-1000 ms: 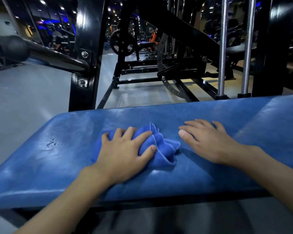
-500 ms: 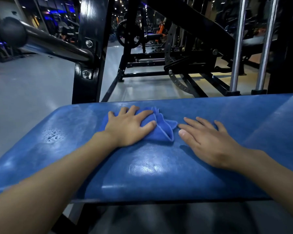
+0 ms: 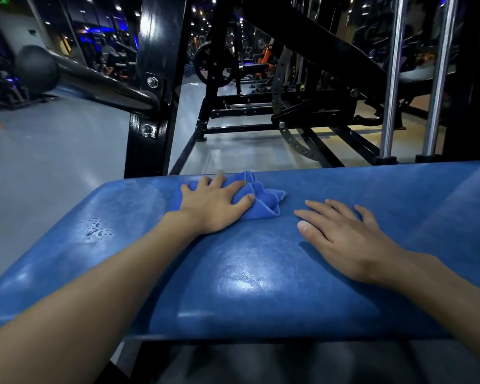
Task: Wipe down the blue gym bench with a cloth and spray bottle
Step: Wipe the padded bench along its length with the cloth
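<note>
The blue padded gym bench [image 3: 261, 273] fills the lower half of the view, its surface shiny. My left hand [image 3: 215, 205] presses a bunched blue cloth [image 3: 263, 202] onto the pad near its far edge, with fingers curled over the cloth and the thumb pinching it. My right hand [image 3: 341, 239] lies flat on the pad to the right of the cloth, fingers spread and straight, holding nothing. A patch of water droplets [image 3: 94, 230] sits on the pad's left part. No spray bottle is in view.
A black upright post [image 3: 155, 87] with a black padded bar [image 3: 94, 81] rises just behind the bench's left end. Two chrome guide rods [image 3: 394, 79] stand behind the right side. Grey floor [image 3: 47, 162] and more gym machines lie beyond.
My left hand has pushed the cloth away from me, from the middle of the pad to its far edge. My right hand has stayed flat in place.
</note>
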Demonstrator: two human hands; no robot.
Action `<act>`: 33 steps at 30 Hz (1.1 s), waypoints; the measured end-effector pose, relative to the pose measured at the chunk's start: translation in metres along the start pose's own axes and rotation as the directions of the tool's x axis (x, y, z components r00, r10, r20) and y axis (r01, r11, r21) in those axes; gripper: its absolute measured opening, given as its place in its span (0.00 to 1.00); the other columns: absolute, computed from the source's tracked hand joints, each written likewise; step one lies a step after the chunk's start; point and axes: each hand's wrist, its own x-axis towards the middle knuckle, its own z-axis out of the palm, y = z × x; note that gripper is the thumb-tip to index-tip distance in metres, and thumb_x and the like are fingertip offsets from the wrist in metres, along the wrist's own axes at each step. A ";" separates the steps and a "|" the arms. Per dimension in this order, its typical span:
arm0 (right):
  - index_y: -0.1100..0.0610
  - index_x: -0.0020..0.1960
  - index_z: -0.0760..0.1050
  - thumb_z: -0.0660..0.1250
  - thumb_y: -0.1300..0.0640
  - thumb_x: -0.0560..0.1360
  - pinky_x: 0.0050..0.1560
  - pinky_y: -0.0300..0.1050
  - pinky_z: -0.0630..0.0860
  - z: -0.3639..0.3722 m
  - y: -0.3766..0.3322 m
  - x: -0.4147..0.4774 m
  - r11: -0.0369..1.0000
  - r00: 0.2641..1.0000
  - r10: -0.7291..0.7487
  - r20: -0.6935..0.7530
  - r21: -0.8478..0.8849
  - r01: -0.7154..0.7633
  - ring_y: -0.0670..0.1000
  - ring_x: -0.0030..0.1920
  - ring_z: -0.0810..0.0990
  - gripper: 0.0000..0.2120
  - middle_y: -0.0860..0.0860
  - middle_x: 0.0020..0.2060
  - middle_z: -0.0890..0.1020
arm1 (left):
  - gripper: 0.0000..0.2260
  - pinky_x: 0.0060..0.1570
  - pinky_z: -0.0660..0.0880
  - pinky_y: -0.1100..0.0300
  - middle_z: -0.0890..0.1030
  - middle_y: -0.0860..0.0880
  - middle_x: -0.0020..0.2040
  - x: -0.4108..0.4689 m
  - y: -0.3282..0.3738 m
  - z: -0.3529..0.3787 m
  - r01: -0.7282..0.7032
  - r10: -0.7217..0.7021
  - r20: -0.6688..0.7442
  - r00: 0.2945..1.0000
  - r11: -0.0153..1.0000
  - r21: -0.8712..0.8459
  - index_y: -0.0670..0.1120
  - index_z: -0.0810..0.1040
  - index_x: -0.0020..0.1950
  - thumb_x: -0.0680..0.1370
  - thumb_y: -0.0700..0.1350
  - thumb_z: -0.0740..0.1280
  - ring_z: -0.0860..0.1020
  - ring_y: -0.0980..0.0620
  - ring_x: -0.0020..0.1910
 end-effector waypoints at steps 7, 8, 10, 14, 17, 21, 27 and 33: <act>0.40 0.74 0.60 0.38 0.37 0.78 0.74 0.63 0.43 -0.008 -0.009 -0.005 0.997 1.000 -0.007 -0.007 -0.071 0.006 0.49 0.78 0.48 0.28 0.42 0.77 0.57 | 0.32 0.64 0.60 0.42 0.69 0.57 0.67 -0.127 0.008 -0.006 -0.060 0.070 -0.111 0.991 0.994 0.086 0.67 0.62 0.72 0.72 0.71 0.38 0.67 0.48 0.67; 0.40 0.72 0.64 0.39 0.37 0.79 0.74 0.63 0.43 -0.010 -0.013 -0.005 0.998 0.999 -0.024 -0.022 -0.064 0.022 0.49 0.78 0.49 0.27 0.42 0.76 0.59 | 0.32 0.64 0.60 0.42 0.69 0.57 0.67 -0.141 0.008 -0.007 -0.065 0.076 -0.119 0.990 0.994 0.091 0.67 0.62 0.73 0.72 0.71 0.38 0.67 0.49 0.67; 0.41 0.71 0.66 0.40 0.37 0.79 0.74 0.62 0.43 -0.014 -0.022 -0.003 0.999 0.997 -0.050 -0.056 0.009 0.050 0.47 0.78 0.50 0.27 0.41 0.75 0.61 | 0.32 0.63 0.60 0.44 0.69 0.59 0.67 -0.156 0.007 -0.008 -0.068 0.079 -0.119 0.990 0.993 0.096 0.68 0.60 0.73 0.72 0.71 0.38 0.66 0.50 0.67; 0.40 0.76 0.57 0.38 0.35 0.77 0.75 0.62 0.42 -0.007 -0.036 0.004 0.995 0.996 -0.075 -0.038 0.066 0.078 0.46 0.78 0.47 0.31 0.39 0.78 0.55 | 0.30 0.61 0.61 0.44 0.67 0.59 0.67 -0.147 0.005 -0.010 -0.052 0.060 -0.127 0.990 0.997 0.064 0.68 0.59 0.71 0.72 0.71 0.38 0.66 0.51 0.66; 0.40 0.77 0.54 0.32 0.31 0.72 0.75 0.62 0.41 0.006 -0.038 0.005 0.995 0.995 -0.095 0.019 0.000 0.095 0.47 0.78 0.44 0.37 0.39 0.79 0.51 | 0.31 0.62 0.61 0.44 0.67 0.58 0.68 -0.117 -0.004 -0.008 -0.029 0.033 -0.109 0.993 0.999 0.041 0.68 0.59 0.71 0.70 0.71 0.37 0.65 0.51 0.66; 0.40 0.77 0.55 0.31 0.33 0.72 0.75 0.61 0.41 0.009 -0.037 0.005 0.995 0.995 -0.098 0.015 -0.021 0.098 0.47 0.79 0.43 0.37 0.39 0.79 0.50 | 0.30 0.64 0.60 0.41 0.66 0.54 0.70 -0.053 -0.023 -0.005 0.016 -0.014 -0.044 0.999 0.999 0.031 0.70 0.58 0.72 0.72 0.72 0.40 0.64 0.48 0.69; 0.38 0.76 0.53 0.26 0.29 0.67 0.76 0.58 0.40 0.013 -0.034 0.009 0.994 0.994 -0.105 -0.012 -0.032 0.104 0.44 0.78 0.43 0.42 0.37 0.78 0.50 | 0.25 0.66 0.56 0.33 0.64 0.50 0.73 0.035 -0.042 -0.006 0.083 -0.084 0.029 0.996 0.996 0.027 0.67 0.60 0.73 0.77 0.70 0.45 0.61 0.44 0.73; 0.39 0.76 0.55 0.34 0.33 0.73 0.76 0.57 0.40 0.009 -0.036 0.008 0.996 0.996 -0.090 -0.007 -0.014 0.090 0.44 0.78 0.44 0.34 0.37 0.78 0.51 | 0.25 0.66 0.57 0.36 0.67 0.49 0.71 0.033 -0.043 -0.004 0.072 -0.072 0.016 0.997 0.997 0.037 0.66 0.63 0.72 0.78 0.69 0.45 0.62 0.44 0.71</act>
